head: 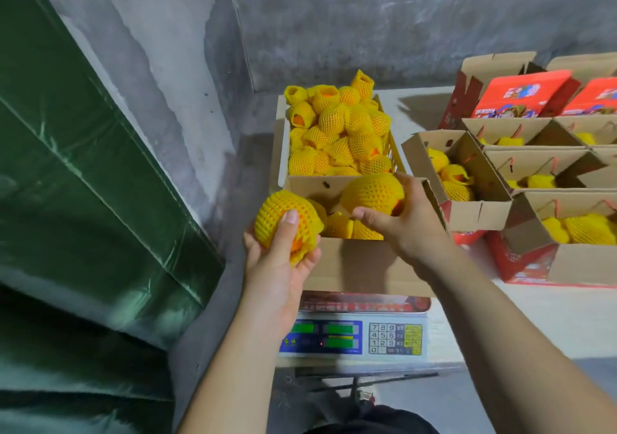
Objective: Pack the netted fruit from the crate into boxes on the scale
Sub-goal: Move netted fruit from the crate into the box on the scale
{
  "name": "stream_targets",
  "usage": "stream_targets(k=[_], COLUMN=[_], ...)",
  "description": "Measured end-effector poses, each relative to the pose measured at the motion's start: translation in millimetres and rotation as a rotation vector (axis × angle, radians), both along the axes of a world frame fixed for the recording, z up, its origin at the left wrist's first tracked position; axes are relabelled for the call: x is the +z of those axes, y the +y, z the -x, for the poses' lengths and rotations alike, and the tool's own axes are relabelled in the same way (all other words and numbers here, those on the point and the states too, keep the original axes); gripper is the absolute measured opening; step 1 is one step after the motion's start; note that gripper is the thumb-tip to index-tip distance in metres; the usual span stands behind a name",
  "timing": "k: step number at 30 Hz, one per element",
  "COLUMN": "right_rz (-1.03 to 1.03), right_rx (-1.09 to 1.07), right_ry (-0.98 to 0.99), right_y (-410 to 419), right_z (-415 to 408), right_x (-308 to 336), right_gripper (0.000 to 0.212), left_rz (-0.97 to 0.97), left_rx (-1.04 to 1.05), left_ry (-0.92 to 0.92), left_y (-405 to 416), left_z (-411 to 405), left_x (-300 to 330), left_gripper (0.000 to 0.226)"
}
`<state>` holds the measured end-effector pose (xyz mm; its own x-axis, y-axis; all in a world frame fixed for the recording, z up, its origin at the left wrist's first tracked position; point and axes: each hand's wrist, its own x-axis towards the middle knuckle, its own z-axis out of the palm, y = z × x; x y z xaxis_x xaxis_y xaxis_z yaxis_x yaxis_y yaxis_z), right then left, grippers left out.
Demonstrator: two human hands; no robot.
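Observation:
An open cardboard box (360, 266) stands on the digital scale (354, 336), with a few yellow-netted fruits (344, 226) inside. Behind it a crate (395, 148) is heaped with several more netted fruits (337, 133). My left hand (283, 256) grips one netted orange fruit (283, 220) just left of the box's near-left corner. My right hand (407, 220) holds a second netted fruit (374, 193) over the box's open top, fingers curled around it.
Several open cardboard boxes (467, 183) partly filled with netted fruit sit on the white table at right, with red printed boxes (524, 94) behind them. A green tarp (83, 183) covers the left side. A grey concrete wall stands behind.

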<state>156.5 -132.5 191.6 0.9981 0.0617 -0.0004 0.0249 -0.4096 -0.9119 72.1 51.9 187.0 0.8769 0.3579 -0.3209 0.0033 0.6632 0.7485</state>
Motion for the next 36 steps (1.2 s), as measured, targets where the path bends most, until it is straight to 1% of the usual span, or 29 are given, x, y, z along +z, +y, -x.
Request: stream_targets(k=[1,2,3,4,5,6,7,8,9,10,12,14,16,19,22,24,26,28,30,33,34,36], right_rz=[0.095,0.168,0.233,0.301,0.364,0.384,0.342,0.234,0.09,-0.064,-0.344,-0.477,-0.522,-0.532,-0.504,-0.465,-0.429,-0.434,-0.475,-0.587,-0.598,-0.606], right_rx=[-0.006,-0.002,0.007,0.011,0.001,-0.017,-0.025,-0.003,0.049,0.122,0.243,0.267,0.247,0.221,0.234,0.248,0.239,0.22,0.226,0.254,0.275,0.319], right_ry=[-0.004,-0.007,-0.019,-0.044,-0.083,-0.131,-0.17,-0.167,-0.106,0.0,0.198,0.23,0.197,0.174,0.146,0.096,0.051,0.024,0.022,0.085,0.099,0.11], right_y=[-4,-7,-10,-10,-10,-8,-5,0,6,14,27,33,33,28,25,26,29,33,37,46,48,53], right_z=[-2,-1,2,8,16,25,36,49,62,74,89,94,95,93,91,91,94,98,101,104,105,106], right_x=[0,2,3,5,6,6,6,7,10,15,20,22,25,27,28,28,26,22,19,16,16,17], right_gripper=[0.112,0.117,0.117,0.112,0.101,0.089,0.078,0.072,0.07,0.067,0.059,0.055,0.057,0.06,0.058,0.057,0.061,0.067,0.073,0.083,0.083,0.074], left_rz=[-0.008,-0.017,-0.024,-0.024,-0.019,-0.014,-0.02,-0.035,-0.052,-0.068,-0.103,-0.138,-0.12,-0.118,-0.246,-0.305,-0.316,-0.325,-0.334,-0.351,-0.363,-0.368], left_rx=[-0.015,-0.031,-0.049,-0.068,-0.09,-0.118,-0.152,-0.192,-0.235,-0.279,-0.347,-0.372,-0.381,-0.439,-0.475,-0.537,-0.589,-0.578,-0.539,-0.499,-0.488,-0.465], left_ry=[-0.005,-0.011,-0.015,-0.018,-0.022,-0.028,-0.037,-0.057,-0.087,-0.122,-0.186,-0.224,-0.257,-0.28,-0.214,-0.151,-0.101,-0.092,-0.124,-0.204,-0.23,-0.267], left_y=[0,1,1,2,2,3,4,4,3,1,-4,-8,-8,-4,-1,3,10,20,29,40,41,40], left_z=[2,4,7,9,12,14,16,18,19,21,23,26,26,26,26,28,31,34,37,42,43,46], left_x=[0,0,0,1,2,3,3,3,4,4,4,4,7,13,13,9,4,2,1,3,4,6], left_gripper=[0.108,0.106,0.104,0.101,0.099,0.097,0.093,0.086,0.078,0.071,0.065,0.066,0.068,0.071,0.068,0.065,0.073,0.084,0.087,0.079,0.078,0.077])
